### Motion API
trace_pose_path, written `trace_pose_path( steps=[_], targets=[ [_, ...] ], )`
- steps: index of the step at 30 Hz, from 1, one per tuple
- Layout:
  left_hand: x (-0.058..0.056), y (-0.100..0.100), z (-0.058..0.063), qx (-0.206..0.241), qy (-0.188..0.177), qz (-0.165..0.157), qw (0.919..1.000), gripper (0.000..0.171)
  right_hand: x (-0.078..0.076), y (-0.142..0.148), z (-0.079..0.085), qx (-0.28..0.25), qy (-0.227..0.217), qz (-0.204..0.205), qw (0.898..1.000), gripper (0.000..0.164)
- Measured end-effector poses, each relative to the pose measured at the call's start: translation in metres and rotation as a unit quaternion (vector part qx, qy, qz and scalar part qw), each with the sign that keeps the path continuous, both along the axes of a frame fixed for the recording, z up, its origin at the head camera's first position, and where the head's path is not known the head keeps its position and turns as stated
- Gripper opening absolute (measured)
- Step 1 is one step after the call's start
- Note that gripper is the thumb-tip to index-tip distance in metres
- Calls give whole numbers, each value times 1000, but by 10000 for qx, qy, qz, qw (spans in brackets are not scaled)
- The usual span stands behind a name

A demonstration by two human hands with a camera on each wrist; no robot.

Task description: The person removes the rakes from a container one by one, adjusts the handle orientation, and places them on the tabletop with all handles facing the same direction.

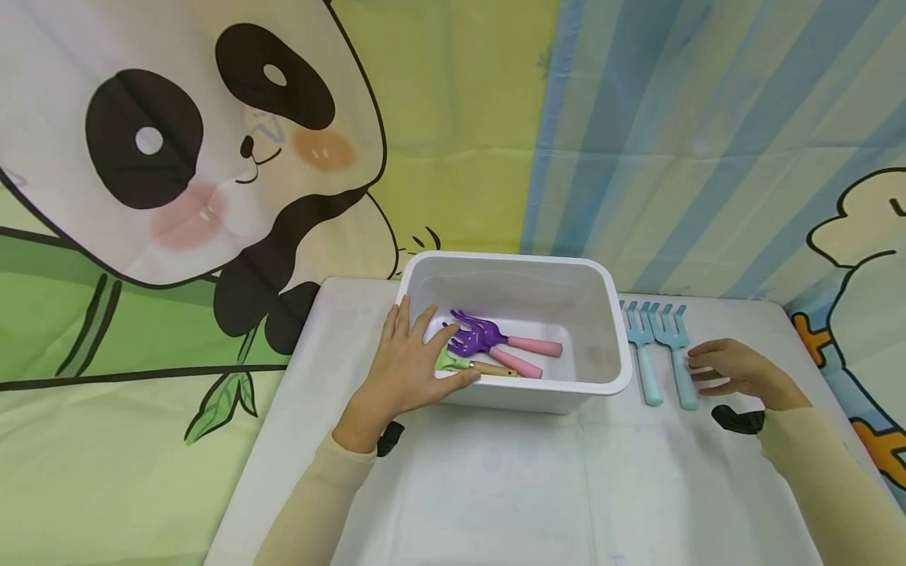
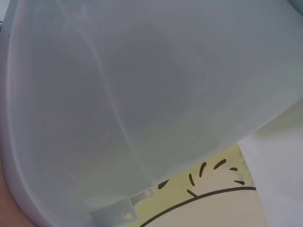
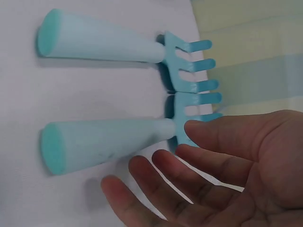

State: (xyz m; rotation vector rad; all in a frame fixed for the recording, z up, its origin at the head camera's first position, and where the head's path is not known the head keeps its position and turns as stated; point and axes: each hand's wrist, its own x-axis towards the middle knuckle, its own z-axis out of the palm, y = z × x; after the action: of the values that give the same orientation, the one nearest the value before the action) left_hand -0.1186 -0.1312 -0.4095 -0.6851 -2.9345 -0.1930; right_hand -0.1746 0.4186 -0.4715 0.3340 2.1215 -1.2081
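With fingers spread and fairly straight, my left hand (image 1: pixel 409 365) rests on the front left corner of a white plastic bin (image 1: pixel 524 398). Inside the bin lie two purple hand forks (image 1: pixel 487 328) with pink handles. A light green tool (image 1: pixel 447 362) with a wooden handle is beside them, its head partly hidden by my left hand. Two light blue hand forks (image 1: pixel 647 373) lie side by side to the bin's right, tines away from me. My right hand (image 1: pixel 739 373) hovers by the handle of the nearer fork (image 3: pixel 109 142), fingers loosely bent and holding nothing.
The bin stands at the back of a table covered in white cloth (image 1: pixel 488 487). Behind the table hangs a printed curtain (image 1: pixel 467 118) with a panda. A black strap (image 1: pixel 738 419) is at my right wrist.
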Motion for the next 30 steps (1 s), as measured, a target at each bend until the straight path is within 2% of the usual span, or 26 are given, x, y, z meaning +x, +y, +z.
trace_pose_path(
  steps=[3, 7, 13, 18, 24, 30],
  targets=[
    [0, 0, 0, 56, 11, -2, 10000, 90, -2, -2, 12, 104, 173, 95, 9998, 57],
    [0, -1, 0, 124, 50, -20, 9999, 89, -4, -13, 36, 191, 653, 389, 9969, 57],
    [-1, -1, -1, 113, 74, -20, 9999, 90, -8, -42, 79, 85, 1418, 873, 9860, 55],
    [0, -1, 0, 106, 57, -20, 9999, 91, -11, -73, 113, -134, 1824, 1126, 9767, 49],
    [1, -1, 0, 102, 16, -7, 9999, 91, -15, -111, 142, -197, 2067, 1502, 9666, 45],
    [0, -1, 0, 42, -2, 4, 10000, 92, -26, -153, 163, -203, 2028, 1962, 9591, 49]
  ],
)
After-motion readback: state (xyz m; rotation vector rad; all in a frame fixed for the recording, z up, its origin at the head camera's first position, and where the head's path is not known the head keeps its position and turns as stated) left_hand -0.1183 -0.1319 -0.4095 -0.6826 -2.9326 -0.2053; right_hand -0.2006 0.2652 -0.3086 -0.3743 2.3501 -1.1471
